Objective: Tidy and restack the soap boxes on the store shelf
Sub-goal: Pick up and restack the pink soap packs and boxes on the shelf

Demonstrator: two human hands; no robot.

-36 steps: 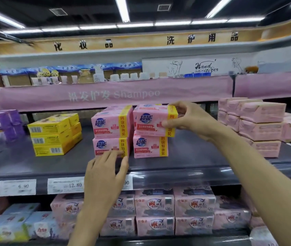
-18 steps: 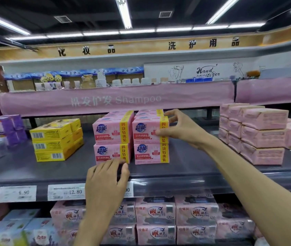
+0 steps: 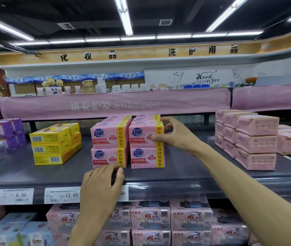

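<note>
Soap boxes (image 3: pixel 109 136), four fronts showing, stand in two stacks of two on the shelf (image 3: pixel 185 174), printed faces forward, long sides across. Right hand (image 3: pixel 175 137) pinches the top right box (image 3: pixel 141 134) at its right end. Left hand (image 3: pixel 100 185) lies loose, fingertips touching the bottom left box (image 3: pixel 105 158). Three yellow boxes (image 3: pixel 50 148) are stacked to the left.

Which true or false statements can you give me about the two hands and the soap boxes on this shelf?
1. The right hand grips the top right pink box. True.
2. The left hand holds a yellow box. False: it holds nothing; its fingertips are at the bottom left pink box.
3. The yellow boxes stand left of the pink ones. True.
4. The tag just left of the left hand reads 20.00. False: it reads 12.80.
</note>
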